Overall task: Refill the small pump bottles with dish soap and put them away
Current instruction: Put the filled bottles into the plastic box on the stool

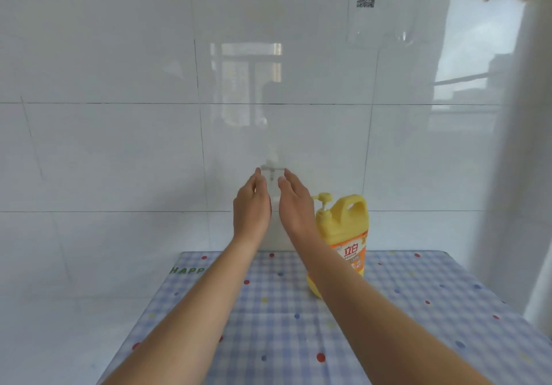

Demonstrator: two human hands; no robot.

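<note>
We saw 2 hands reaching forward over the table (418, 295). The left hand (252, 205) and the right hand (294, 205) had straight fingers, held close together, with the palms facing each other. Between them stood 1 small clear pump bottle (273, 175), upright at the far edge of the table, near the tiled wall (119, 145). We could not tell if the palms touched the bottle. The yellow soap jug (343, 229) stood just right of the right hand, partly behind its forearm.
</note>
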